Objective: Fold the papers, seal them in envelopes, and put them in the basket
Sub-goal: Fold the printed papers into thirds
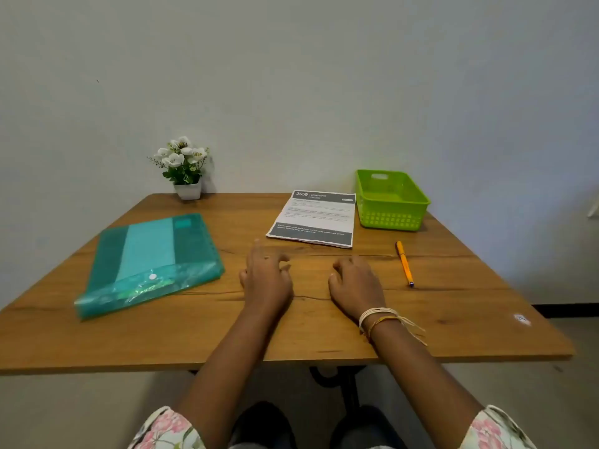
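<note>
I see both hands, left hand [265, 280] and right hand [355, 285], loosely curled, holding nothing; reaching for the printed sheet [312, 218] near the table's [453, 319] far edge could nudge the pen [404, 263].

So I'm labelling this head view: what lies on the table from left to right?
Teal folder → flower pot → left hand → printed paper → right hand → green basket.

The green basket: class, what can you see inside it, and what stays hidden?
The green basket shows only its own bare walls and part of its floor; no envelope or paper lies in the visible part. Its near wall hides the front strip of the floor.
</note>
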`<state>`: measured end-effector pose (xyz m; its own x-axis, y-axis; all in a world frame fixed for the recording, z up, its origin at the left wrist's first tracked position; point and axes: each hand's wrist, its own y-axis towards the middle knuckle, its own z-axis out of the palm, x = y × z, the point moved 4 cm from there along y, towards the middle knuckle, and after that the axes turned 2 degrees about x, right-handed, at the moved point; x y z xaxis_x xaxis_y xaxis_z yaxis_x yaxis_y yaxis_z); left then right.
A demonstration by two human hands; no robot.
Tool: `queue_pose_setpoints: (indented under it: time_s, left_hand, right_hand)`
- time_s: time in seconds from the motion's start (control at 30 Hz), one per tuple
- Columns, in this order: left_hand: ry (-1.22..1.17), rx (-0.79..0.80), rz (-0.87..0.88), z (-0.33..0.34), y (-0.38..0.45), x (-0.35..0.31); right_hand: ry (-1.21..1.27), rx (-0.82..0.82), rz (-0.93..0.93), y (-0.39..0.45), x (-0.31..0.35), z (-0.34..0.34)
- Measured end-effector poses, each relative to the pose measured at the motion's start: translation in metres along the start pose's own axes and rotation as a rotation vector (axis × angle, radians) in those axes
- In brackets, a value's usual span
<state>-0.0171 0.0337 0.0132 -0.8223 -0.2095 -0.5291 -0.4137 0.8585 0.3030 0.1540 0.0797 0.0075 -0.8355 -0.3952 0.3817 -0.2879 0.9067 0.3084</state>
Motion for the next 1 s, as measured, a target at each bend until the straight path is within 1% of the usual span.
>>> queue_pose_setpoints:
  time_s: [0.07,0.23,0.33,0.4,0.5,0.6,0.7,0.8,1.0]
  left_hand:
    - [-0.049,0.024,-0.097,-0.006,0.007,0.011]
    - [-0.042,0.052,-0.035,-0.004,0.045,0.044]
    - [-0.038,-0.002,-0.06,-0.008,0.072,0.059]
    - [-0.027,-0.031,-0.074,-0.008,0.087,0.064]
    - [-0.024,-0.048,-0.065,-0.003,0.106,0.065]
    - [-0.025,-0.081,-0.069,-0.001,0.119,0.064]
    - [0.033,-0.124,-0.062,0.0,0.125,0.065]
    - [0.082,-0.118,-0.057,0.001,0.125,0.067]
    - [0.099,-0.126,0.055,-0.003,0.109,0.048]
  right_hand:
    - [-0.058,-0.038,0.011,0.007,0.0,-0.001]
    - [-0.13,-0.097,0.032,0.036,0.003,0.003]
    - [-0.099,-0.141,-0.017,0.055,0.003,0.004]
    - [-0.07,-0.139,-0.042,0.066,-0.002,0.008]
    - [-0.015,-0.105,-0.01,0.075,-0.013,0.016]
    - [-0.035,-0.091,0.016,0.079,-0.017,0.02]
    - [-0.044,-0.132,0.01,0.079,-0.017,0.018]
    - [-0.076,-0.148,0.008,0.079,-0.017,0.019]
    - [-0.115,-0.206,-0.006,0.073,-0.014,0.01]
